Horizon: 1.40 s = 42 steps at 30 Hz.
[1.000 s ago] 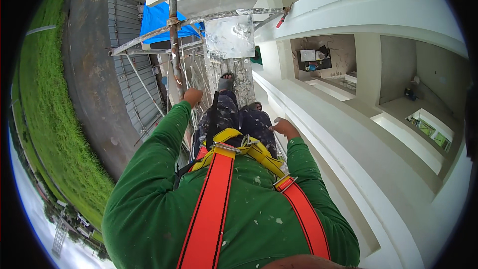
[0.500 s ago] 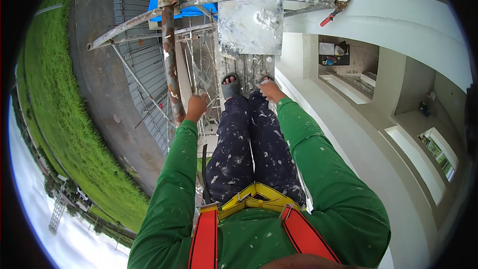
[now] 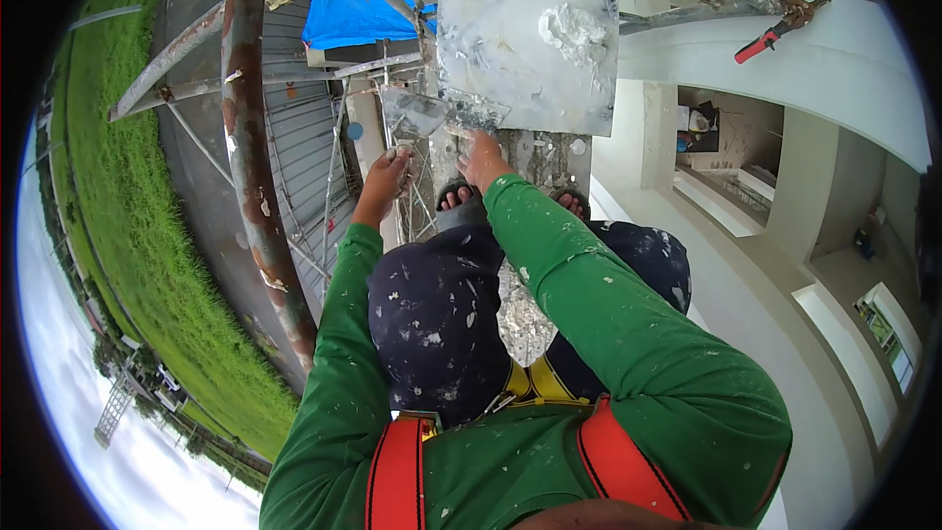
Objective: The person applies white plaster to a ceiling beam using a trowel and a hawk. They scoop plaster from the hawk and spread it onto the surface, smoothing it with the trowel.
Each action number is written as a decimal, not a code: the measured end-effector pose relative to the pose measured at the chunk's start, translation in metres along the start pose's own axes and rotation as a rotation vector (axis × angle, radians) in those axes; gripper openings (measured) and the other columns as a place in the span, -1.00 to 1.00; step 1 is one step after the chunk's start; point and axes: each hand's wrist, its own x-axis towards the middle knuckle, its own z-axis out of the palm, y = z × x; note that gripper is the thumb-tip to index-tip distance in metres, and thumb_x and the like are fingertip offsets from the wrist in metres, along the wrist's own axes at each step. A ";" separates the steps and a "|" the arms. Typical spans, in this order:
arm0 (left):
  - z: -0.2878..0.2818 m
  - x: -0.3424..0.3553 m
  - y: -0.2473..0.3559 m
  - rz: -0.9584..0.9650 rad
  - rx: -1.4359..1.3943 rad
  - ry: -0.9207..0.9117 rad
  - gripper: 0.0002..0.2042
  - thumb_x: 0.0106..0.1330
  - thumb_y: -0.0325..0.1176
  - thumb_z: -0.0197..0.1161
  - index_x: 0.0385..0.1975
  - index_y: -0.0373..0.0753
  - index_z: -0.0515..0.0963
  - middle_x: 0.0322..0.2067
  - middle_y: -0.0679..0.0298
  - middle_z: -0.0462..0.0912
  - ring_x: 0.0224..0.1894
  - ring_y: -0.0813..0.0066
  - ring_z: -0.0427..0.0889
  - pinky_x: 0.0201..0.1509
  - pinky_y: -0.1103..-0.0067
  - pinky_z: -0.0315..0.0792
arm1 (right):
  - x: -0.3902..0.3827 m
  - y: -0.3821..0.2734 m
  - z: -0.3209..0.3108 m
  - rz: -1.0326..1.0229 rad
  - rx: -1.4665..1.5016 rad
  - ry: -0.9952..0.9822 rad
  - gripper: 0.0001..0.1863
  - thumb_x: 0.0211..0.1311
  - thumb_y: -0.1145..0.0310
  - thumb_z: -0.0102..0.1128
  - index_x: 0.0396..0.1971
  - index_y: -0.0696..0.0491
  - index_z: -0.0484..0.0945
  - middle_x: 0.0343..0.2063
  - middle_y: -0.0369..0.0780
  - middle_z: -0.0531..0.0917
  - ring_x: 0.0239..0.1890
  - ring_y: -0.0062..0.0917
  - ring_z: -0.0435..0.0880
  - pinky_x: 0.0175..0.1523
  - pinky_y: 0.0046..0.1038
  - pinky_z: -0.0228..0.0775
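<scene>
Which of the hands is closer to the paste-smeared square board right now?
The right hand: it is just short of the board's near edge, toward its left corner. The left hand is farther off, out to the left of that corner.

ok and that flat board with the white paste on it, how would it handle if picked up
The board is probably stiff, as its edges look nearly straight. It may feel heavier on the right, where the paste is heaped off-centre. Its smeared, shiny top could be slippery to grip.
</scene>
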 end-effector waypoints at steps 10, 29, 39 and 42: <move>-0.022 0.099 0.010 0.104 -0.196 -0.140 -0.72 0.45 -0.08 0.12 -0.17 -0.18 0.56 -0.55 0.44 0.51 -0.59 0.66 0.43 -0.54 0.67 0.28 | -0.017 -0.004 0.049 -0.309 0.203 0.183 -0.65 0.38 0.29 0.15 0.11 0.06 0.43 -0.02 -0.17 0.58 -0.14 -0.43 0.63 -0.30 -0.41 0.49; 0.047 0.099 0.052 0.709 0.565 0.302 -0.68 0.36 -0.22 0.21 -0.46 -0.42 0.50 -0.65 0.02 0.60 -0.58 0.22 0.65 -0.55 0.39 0.46 | -0.116 -0.053 0.076 -2.143 -1.022 -0.125 -0.71 0.04 0.49 0.24 -0.16 0.12 0.64 -0.43 -0.18 0.52 -0.35 -0.27 0.60 -0.25 -0.28 0.48; 0.035 0.092 0.032 0.736 0.739 0.503 -0.66 0.26 -0.27 0.27 -0.56 -0.48 0.46 -0.62 -0.21 0.53 -0.51 -0.20 0.56 -0.44 0.14 0.38 | -0.099 -0.086 0.130 -2.106 -1.108 -0.091 -0.81 0.10 0.41 0.23 -0.26 0.10 0.64 -0.36 -0.17 0.56 -0.27 -0.23 0.62 -0.19 -0.24 0.50; 0.042 0.094 0.026 1.047 0.578 0.325 -0.65 0.26 -0.27 0.27 -0.60 -0.46 0.45 -0.61 -0.19 0.54 -0.51 -0.19 0.56 -0.43 0.14 0.38 | -0.108 -0.046 0.123 -2.247 -1.103 -0.353 -0.78 0.10 0.38 0.24 -0.23 0.09 0.62 -0.33 -0.19 0.58 -0.24 -0.25 0.65 -0.15 -0.30 0.53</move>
